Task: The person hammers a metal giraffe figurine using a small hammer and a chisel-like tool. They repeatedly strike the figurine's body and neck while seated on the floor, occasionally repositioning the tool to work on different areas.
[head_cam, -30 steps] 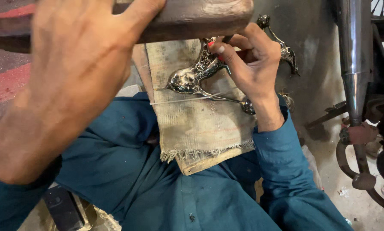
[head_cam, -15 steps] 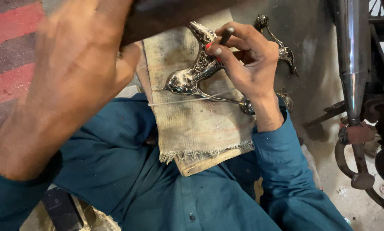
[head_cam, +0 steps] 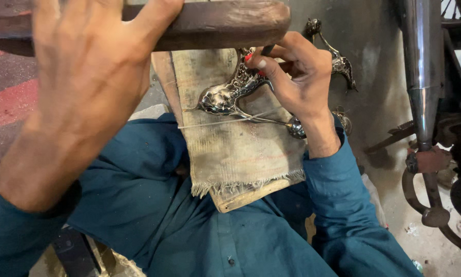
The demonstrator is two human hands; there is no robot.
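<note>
While the shiny embossed metal piece (head_cam: 230,92) lies on the cloth-wrapped wooden board (head_cam: 241,154), a thin wire or string (head_cam: 225,122) crosses it and the board, and its slim stem runs right to a small round knob (head_cam: 295,127) near the right wrist. Right hand (head_cam: 297,77) sits on the piece's upper end, grip pinched tight around a thin dark tool (head_cam: 267,50), with the tip against the metal under the fingers; a bit of red shows beside the thumb, can't tell what it is. Left hand (head_cam: 87,87) is close to the camera, raised above the board, grip wrapped fully around a thick dark wooden handle (head_cam: 215,23) that runs across the top of the view, its rounded end above the piece and not touching it. Board rests on the lap, frayed cloth edge hanging over its near end, teal sleeves and shirt (head_cam: 230,236) below. Two more ornate metal pieces (head_cam: 338,61) lie on the grey floor just past the right hand. Further right: a polished metal tube (head_cam: 420,56) and rusty machine parts (head_cam: 430,195). Red-striped mat (head_cam: 10,97) at left.
</note>
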